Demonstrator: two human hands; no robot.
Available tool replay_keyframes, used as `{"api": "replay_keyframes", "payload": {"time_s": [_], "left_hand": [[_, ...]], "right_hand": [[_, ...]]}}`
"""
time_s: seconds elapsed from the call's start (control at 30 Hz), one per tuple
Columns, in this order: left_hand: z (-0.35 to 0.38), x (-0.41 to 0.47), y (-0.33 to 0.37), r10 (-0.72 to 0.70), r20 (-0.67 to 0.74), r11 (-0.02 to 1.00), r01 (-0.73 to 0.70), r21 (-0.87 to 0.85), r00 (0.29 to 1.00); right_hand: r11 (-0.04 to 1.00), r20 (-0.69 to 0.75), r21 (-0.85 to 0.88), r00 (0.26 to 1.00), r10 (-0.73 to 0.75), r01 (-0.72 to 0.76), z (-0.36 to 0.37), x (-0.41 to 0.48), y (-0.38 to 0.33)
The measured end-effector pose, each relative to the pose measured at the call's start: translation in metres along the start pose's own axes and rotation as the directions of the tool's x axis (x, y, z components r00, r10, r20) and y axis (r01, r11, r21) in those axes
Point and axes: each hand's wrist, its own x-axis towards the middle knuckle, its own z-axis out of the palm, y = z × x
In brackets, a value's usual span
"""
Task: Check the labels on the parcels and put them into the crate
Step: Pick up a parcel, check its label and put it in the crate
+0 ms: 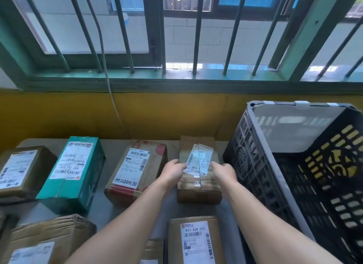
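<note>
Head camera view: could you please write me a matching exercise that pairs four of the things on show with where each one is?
Things:
1. teal parcel
2. black crate
3. taped brown parcel
4. parcel labelled 843 X64 056

Places:
A. far right
B. near row, beside the crate
C. held between left hand and right hand
D. second from left in the far row

Pairs: 1-D, 2-A, 3-C, 4-B.

Both hands, left hand (173,170) and right hand (224,172), grip a taped brown parcel (198,187) beside the black crate (261,177).
</note>
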Motion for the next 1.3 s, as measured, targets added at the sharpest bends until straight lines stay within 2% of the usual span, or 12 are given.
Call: {"api": "replay_keyframes", "payload": {"time_s": [0.17,0.37,0.43,0.53,0.73,0.97,1.13,1.3], "left_hand": [[-0.001,-0.018,0.005,0.094,0.010,0.978,-0.091,-0.189,0.995],[-0.007,-0.052,0.020,0.246,0.017,0.918,-0.227,-0.326,0.969],[-0.013,-0.062,0.025,0.270,0.004,0.911,-0.254,-0.326,0.963],[-0.018,-0.071,0.028,0.310,0.027,0.865,-0.271,-0.422,0.950],[-0.023,-0.100,0.032,0.372,-0.033,0.804,-0.340,-0.488,0.928],[-0.029,-0.121,0.018,0.376,-0.037,0.738,-0.324,-0.592,0.926],[-0.032,-0.132,0.006,0.454,-0.027,0.728,-0.388,-0.565,0.891],[-0.038,-0.140,-0.004,0.451,-0.030,0.709,-0.379,-0.595,0.892]], "right_hand": [[0.990,-0.083,0.130,0.995,-0.050,0.060,-0.003,-0.007,-0.002],[0.932,-0.094,0.338,0.990,-0.103,0.129,-0.006,-0.032,-0.014],[0.910,-0.095,0.382,0.986,-0.137,0.163,-0.010,-0.041,-0.018],[0.883,-0.080,0.422,0.979,-0.190,0.206,-0.014,-0.057,-0.023],[0.808,-0.062,0.427,0.904,-0.422,0.406,-0.030,-0.089,-0.030],[0.760,0.157,0.513,0.828,-0.539,0.398,-0.044,-0.109,-0.023],[0.706,0.141,0.587,0.809,-0.570,0.395,-0.043,-0.115,-0.001],[0.636,0.159,0.677,0.771,-0.617,0.370,-0.049,-0.125,0.008]]}}
